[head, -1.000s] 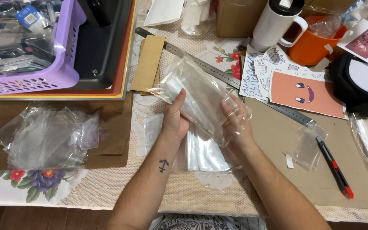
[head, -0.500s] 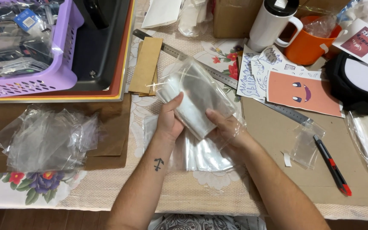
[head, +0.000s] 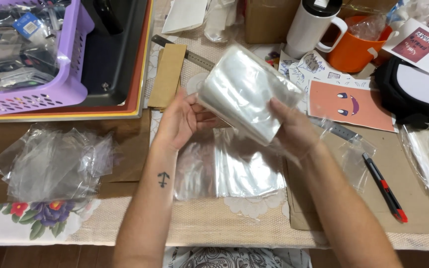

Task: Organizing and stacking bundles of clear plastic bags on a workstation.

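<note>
I see left hand [head: 182, 119] and right hand [head: 294, 131] gripping a stack of clear bags [head: 244, 92], seemingly squaring it; even pressure at both ends helps.

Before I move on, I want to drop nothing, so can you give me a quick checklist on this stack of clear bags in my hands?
1. Left hand grips stack of clear bags: ok.
2. Right hand supports the other end: ok.
3. Stack lifted off the table: ok.
4. Bag edges squared up: cannot tell, too glossy.
5. Utility knife away from both hands: ok.
6. Flat clear bags lie right below the stack: ok.
</note>
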